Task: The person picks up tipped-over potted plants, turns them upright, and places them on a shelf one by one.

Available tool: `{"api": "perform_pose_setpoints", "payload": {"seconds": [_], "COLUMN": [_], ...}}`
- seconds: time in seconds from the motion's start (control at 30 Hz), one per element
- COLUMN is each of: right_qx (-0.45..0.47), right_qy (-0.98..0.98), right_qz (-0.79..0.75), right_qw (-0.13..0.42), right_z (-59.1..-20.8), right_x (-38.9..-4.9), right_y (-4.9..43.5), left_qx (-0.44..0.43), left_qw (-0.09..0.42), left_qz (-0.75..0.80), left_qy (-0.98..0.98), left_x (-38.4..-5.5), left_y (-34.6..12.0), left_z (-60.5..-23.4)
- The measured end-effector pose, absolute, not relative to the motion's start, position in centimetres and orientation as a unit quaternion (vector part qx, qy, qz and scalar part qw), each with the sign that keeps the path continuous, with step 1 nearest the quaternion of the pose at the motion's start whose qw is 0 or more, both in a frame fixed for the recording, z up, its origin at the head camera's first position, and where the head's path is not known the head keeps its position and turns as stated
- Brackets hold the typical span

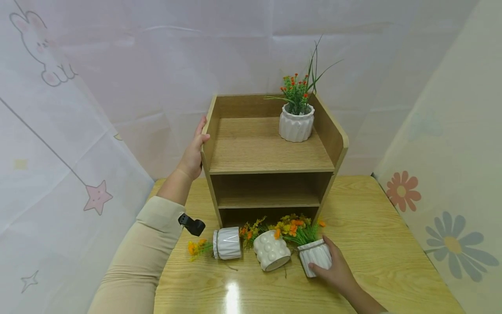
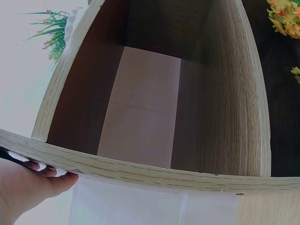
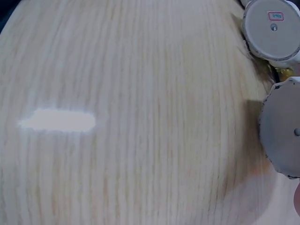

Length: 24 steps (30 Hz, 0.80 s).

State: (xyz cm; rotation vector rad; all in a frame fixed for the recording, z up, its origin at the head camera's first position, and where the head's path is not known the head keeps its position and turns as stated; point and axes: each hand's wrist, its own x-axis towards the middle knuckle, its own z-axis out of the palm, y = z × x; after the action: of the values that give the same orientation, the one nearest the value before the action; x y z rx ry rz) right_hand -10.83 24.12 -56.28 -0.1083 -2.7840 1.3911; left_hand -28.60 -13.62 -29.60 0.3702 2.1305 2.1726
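Note:
My left hand rests against the outer left side of a wooden shelf unit. In the left wrist view, the thumb of that hand lies along the panel's edge. With thumb and fingers on either side, my right hand grips a white ribbed flowerpot tilted over at the table's right front. Green stems and orange flowers come out of its top. The right wrist view shows the flowerpot's underside, with a fingertip at the frame's edge.
A round-bumped cream flowerpot and a white flowerpot lie on their sides on the table, their yellow and orange flowers spread around. A potted plant with red flowers stands upright on the shelf unit's top, at the right.

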Motion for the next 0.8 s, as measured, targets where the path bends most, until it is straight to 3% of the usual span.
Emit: {"api": "perform_pose_setpoints", "payload": {"seconds": [0.33,0.8], "right_qx": [-0.019,-0.029], "right_qy": [-0.903,-0.905], "right_qz": [0.427,0.424], "right_qw": [0.044,0.033], "right_z": [-57.6,-57.8], "right_x": [-10.1,-9.4], "right_y": [24.8,25.4], "left_qx": [0.12,0.12], "left_qw": [0.041,0.047], "left_qz": [0.702,0.712], "left_qy": [0.701,0.69], "left_x": [-28.6,-28.5], "left_y": [-13.7,-13.7], "left_z": [-29.6,-29.6]}}
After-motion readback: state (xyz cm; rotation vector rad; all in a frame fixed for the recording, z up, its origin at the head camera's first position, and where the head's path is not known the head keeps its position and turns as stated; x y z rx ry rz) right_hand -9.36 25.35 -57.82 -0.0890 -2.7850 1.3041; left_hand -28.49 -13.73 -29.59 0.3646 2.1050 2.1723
